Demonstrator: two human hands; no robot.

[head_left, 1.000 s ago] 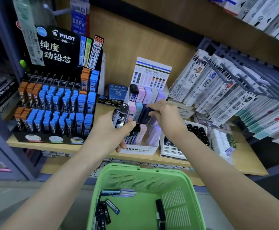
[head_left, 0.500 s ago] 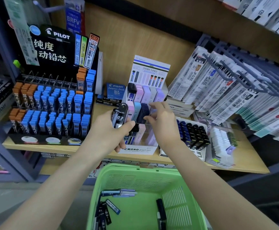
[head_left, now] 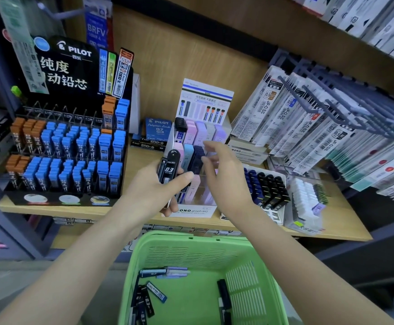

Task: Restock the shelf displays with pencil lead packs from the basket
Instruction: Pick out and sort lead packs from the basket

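Since 0.5 s ago the right hand [head_left: 224, 181] has let go of the navy pack [head_left: 197, 159], which now stands in the display [head_left: 197, 211] on the shelf [head_left: 346, 221]; its fingers are spread and hold nothing. Below, the green basket [head_left: 191, 235] holds loose lead packs [head_left: 157, 294]. The left hand [head_left: 151, 191] grips a black 0.3 pack [head_left: 169, 168] just left of the navy pack.

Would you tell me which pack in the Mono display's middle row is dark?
The navy pack, third from the left, beside the right hand; the pink pack and light-blue pack are pastel.
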